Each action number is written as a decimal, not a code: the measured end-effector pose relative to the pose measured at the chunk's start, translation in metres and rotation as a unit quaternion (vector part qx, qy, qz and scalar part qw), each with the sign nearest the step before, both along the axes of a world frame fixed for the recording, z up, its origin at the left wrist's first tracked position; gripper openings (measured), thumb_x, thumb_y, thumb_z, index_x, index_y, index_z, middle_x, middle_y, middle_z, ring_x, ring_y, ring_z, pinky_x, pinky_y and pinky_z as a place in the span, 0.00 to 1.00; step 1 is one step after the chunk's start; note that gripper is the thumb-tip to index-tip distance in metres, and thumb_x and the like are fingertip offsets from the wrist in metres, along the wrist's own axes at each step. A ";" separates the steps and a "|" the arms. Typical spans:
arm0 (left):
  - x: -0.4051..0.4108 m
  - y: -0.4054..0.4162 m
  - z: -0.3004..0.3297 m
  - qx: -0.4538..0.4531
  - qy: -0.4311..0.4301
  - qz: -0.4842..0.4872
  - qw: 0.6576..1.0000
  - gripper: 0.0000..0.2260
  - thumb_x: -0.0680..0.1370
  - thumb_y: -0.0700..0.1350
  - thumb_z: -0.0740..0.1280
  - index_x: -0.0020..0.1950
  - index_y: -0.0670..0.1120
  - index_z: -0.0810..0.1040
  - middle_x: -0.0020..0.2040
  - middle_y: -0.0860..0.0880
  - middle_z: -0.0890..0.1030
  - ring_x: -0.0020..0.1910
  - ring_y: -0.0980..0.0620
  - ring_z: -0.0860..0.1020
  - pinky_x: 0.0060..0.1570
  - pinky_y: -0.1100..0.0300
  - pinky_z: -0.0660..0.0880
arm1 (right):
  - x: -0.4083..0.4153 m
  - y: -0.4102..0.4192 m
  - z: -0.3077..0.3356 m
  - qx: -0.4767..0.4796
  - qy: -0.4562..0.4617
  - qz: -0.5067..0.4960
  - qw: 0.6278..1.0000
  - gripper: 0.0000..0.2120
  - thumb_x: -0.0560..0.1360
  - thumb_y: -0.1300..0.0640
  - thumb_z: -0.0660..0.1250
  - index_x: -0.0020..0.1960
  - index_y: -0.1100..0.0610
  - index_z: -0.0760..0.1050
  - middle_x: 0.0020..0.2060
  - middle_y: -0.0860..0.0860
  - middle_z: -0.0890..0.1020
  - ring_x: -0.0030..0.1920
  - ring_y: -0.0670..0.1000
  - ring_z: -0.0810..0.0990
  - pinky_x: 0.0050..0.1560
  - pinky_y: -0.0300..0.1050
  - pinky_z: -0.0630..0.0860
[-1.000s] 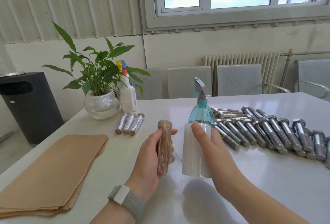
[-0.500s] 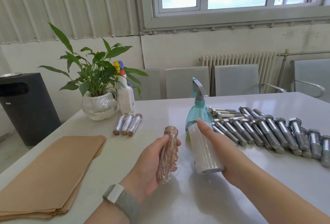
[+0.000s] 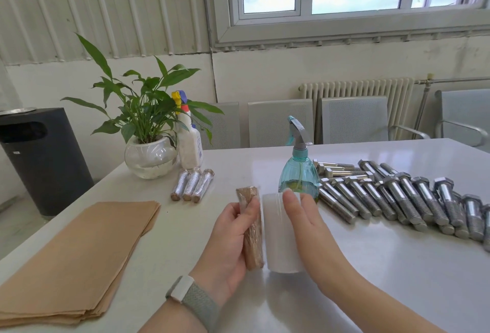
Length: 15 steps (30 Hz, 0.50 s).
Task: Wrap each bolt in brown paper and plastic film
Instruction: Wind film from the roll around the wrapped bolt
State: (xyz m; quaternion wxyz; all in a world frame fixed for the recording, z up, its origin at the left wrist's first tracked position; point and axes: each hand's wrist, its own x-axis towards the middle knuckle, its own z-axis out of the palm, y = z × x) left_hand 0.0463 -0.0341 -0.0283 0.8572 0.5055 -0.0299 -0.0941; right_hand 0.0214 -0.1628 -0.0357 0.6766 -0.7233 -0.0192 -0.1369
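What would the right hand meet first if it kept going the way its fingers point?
Probably the teal spray bottle: the right hand, holding the film roll, points at its base. Depth is uncertain from one view.

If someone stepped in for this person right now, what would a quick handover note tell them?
Left hand: grips the paper-wrapped bolt, upright, with film partly round it.
Right hand: holds the roll of plastic film right beside that bolt, fingers laid fairly straight along it; the far side of the grip is hidden.
Done: three wrapped bolts lie by the plant pot.
Left: finish the film on this bolt, then wrap the bare bolts lying on the right. The stack of brown paper lies on the left.
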 end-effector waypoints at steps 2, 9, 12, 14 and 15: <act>-0.003 -0.003 -0.003 0.007 -0.015 0.022 1.000 0.18 0.71 0.50 0.72 0.52 0.43 0.71 0.44 0.44 0.80 0.42 0.48 0.81 0.39 0.53 0.81 | -0.002 0.008 0.000 0.022 0.002 -0.007 1.000 0.26 0.71 0.26 0.56 0.51 0.46 0.72 0.40 0.36 0.80 0.41 0.36 0.79 0.37 0.32 0.73; -0.008 -0.006 -0.001 -0.082 0.028 -0.021 0.996 0.23 0.81 0.59 0.58 0.51 0.42 0.82 0.48 0.42 0.84 0.48 0.45 0.84 0.42 0.52 0.81 | -0.005 0.012 0.003 0.042 0.025 -0.045 0.998 0.27 0.68 0.24 0.60 0.50 0.46 0.73 0.39 0.39 0.82 0.39 0.39 0.80 0.41 0.41 0.73; -0.005 -0.002 -0.001 -0.091 0.037 -0.043 0.994 0.19 0.80 0.52 0.60 0.45 0.42 0.86 0.45 0.41 0.84 0.44 0.45 0.84 0.40 0.53 0.82 | -0.004 0.011 0.002 0.088 0.063 -0.023 0.994 0.27 0.65 0.29 0.65 0.53 0.47 0.74 0.45 0.45 0.84 0.45 0.44 0.83 0.45 0.46 0.77; -0.003 0.001 -0.001 -0.082 0.034 -0.055 0.994 0.18 0.80 0.51 0.62 0.52 0.39 0.85 0.53 0.39 0.84 0.51 0.43 0.83 0.48 0.50 0.81 | -0.004 0.008 0.004 0.145 0.105 0.019 0.984 0.29 0.64 0.32 0.69 0.57 0.48 0.75 0.49 0.49 0.85 0.49 0.49 0.84 0.48 0.49 0.79; -0.002 0.002 -0.002 -0.075 0.027 -0.054 0.995 0.19 0.80 0.52 0.63 0.57 0.38 0.83 0.56 0.38 0.82 0.55 0.42 0.82 0.53 0.49 0.80 | -0.004 0.006 0.005 0.166 0.126 0.049 0.977 0.29 0.65 0.34 0.70 0.59 0.50 0.75 0.51 0.50 0.85 0.50 0.51 0.85 0.48 0.50 0.79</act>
